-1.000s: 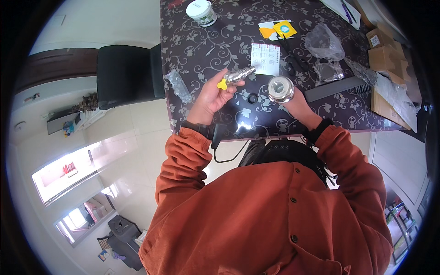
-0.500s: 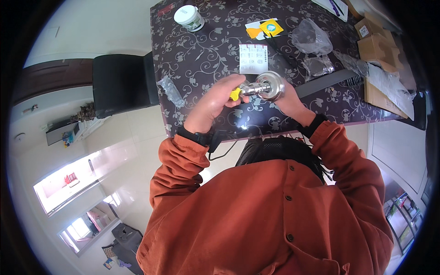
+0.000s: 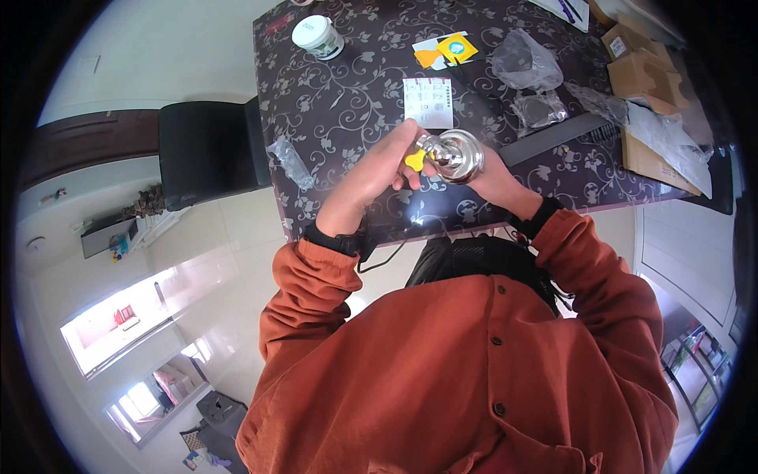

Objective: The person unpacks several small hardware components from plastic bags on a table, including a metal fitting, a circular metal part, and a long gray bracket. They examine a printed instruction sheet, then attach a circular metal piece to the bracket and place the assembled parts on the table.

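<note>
Both hands are raised over the near edge of the table, around a shiny chrome fitting with a round, cup-like end and a narrower neck. A small yellow lobed knob sticks out at its narrow end. My left hand is closed at the neck beside the knob, its thumb on the far side and its fingertips curled below. My right hand wraps the round end from the right; most of its fingers are hidden behind the metal. A printed leaflet lies flat just beyond the hands.
On the patterned dark table are a white tub, yellow packets, clear plastic bags, a long dark grey bar and cardboard boxes at right. A crumpled plastic wrapper lies left, near a black chair.
The chrome fitting has tilted, so its round end shows more face-on and its neck looks shorter. Its yellow knob has turned and shifted slightly right. Both hands still hold it.
</note>
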Tool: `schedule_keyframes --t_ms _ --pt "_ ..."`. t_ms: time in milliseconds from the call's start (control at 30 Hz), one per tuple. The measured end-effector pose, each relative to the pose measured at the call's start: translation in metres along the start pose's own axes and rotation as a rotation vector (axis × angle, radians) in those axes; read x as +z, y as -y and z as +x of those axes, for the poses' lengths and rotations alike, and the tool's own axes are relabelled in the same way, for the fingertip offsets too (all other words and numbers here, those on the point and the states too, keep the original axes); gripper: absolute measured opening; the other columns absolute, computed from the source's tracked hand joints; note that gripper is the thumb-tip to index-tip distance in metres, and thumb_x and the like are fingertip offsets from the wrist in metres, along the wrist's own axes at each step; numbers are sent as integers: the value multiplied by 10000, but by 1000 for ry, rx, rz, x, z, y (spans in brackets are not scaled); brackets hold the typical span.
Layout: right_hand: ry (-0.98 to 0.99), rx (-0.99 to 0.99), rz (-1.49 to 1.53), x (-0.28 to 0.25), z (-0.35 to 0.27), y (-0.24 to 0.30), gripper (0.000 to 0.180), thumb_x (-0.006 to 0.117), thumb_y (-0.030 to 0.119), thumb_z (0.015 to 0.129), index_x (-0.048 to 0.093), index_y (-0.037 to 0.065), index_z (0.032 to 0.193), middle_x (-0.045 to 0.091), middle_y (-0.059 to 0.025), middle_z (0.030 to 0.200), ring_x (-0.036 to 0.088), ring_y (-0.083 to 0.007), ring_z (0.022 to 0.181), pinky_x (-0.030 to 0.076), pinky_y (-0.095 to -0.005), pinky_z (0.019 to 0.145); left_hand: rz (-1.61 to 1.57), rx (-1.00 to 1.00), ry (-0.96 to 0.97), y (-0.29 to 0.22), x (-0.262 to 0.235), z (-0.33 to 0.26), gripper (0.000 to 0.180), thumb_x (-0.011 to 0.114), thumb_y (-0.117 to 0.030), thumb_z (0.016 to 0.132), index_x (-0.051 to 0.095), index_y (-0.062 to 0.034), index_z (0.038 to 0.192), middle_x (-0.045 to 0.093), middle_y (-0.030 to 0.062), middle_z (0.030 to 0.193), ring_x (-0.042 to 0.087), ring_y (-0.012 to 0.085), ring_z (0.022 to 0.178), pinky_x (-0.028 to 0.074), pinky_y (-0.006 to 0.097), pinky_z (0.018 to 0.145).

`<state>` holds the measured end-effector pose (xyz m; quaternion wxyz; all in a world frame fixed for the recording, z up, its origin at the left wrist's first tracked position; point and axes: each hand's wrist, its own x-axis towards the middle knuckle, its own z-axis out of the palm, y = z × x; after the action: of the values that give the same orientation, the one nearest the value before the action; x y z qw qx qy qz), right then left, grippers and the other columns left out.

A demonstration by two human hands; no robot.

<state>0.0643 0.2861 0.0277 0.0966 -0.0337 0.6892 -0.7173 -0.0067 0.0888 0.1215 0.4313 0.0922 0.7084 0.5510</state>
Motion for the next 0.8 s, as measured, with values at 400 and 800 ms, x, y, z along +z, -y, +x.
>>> schedule_keyframes --t_ms 400,800 --pt "132 170 268 -9 -6 13 553 728 57 786 490 38 1284 581 -42 1209 540 -111 1075 431 -281 938 348 450 -180 -8 22 -7 500 757 -146 763 574 -147 1229 513 68 1092 541 93 755 458 215 634" --pt "204 202 356 -17 -7 7 585 704 50 795 453 48 1324 567 -32 1224 528 -109 1093 413 -285 962 -64 368 -16 -4 17 0 369 654 -144 895 524 -33 1222 594 29 1023 569 65 803 482 203 673"
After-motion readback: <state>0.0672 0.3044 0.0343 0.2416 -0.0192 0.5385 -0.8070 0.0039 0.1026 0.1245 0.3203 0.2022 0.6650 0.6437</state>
